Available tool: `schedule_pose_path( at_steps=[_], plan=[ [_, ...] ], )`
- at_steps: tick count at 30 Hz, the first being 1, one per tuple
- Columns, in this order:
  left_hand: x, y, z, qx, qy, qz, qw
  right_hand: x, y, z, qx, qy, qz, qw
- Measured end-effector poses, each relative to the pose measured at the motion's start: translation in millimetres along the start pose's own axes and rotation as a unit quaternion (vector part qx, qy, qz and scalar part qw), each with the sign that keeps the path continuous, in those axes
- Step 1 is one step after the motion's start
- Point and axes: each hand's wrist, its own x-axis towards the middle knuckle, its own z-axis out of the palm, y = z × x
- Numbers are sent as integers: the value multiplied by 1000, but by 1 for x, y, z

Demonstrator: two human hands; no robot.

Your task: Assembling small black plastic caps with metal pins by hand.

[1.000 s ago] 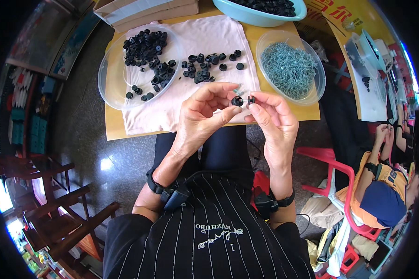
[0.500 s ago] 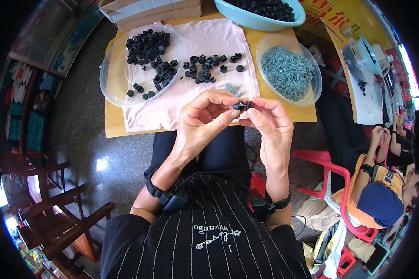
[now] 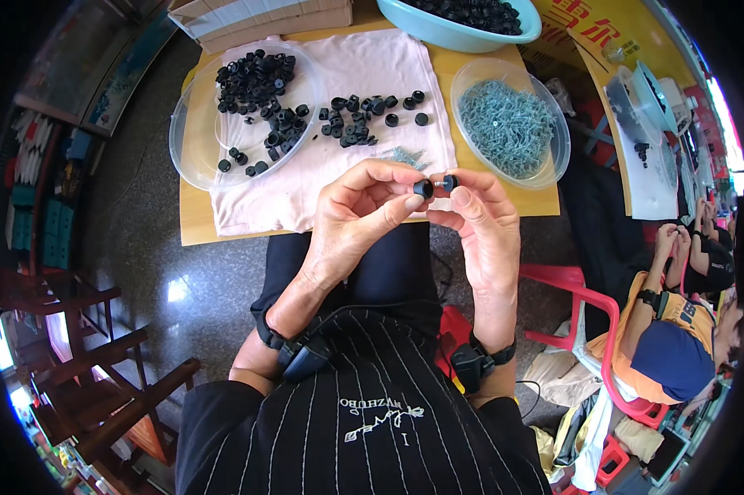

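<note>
Above the table's near edge, my left hand (image 3: 357,202) pinches a black plastic cap (image 3: 422,189) between thumb and fingers, its hollow end facing right. My right hand (image 3: 481,206) grips a second small black part (image 3: 449,183), from which a metal screw (image 3: 440,184) points left toward the cap. A narrow gap separates the two pieces. Just beyond my fingers, a little heap of loose screws (image 3: 407,157) lies on the pink cloth (image 3: 372,66). Farther back on the cloth is a cluster of black plastic parts (image 3: 360,124).
To the left stands a clear round tray (image 3: 181,148) holding black parts; to the right, a clear bowl (image 3: 560,157) full of screws (image 3: 504,128). A light-blue basin (image 3: 438,33) and a cardboard box (image 3: 265,21) line the back. Another person (image 3: 669,322) sits at right beside a red chair (image 3: 595,305).
The two black pieces, close together with the screw between them before, are now farther apart and turned, showing the cap's hollow end. The whole view has shifted slightly.
</note>
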Motion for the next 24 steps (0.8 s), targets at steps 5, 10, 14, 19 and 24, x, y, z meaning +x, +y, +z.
schedule_pose_path(
  at_steps=[5, 10, 14, 19, 24],
  plan=[
    [0, -7, -2, -22, 5, 28, 999, -5, -9, 20, -146, 23, -81, 986],
    [0, -10, -1, -39, 25, 39, 998, -8, -15, 25, -278, 28, -127, 952],
    [0, -10, -2, -36, 30, 31, 998, -8, -12, 23, -299, 35, -136, 944],
    [0, -12, -3, -24, 23, 34, 999, -9, -15, 27, -335, 44, -140, 931],
    [2, -14, -1, 18, 14, 84, 996, -9, -12, 24, -387, 44, -175, 904]
  ],
)
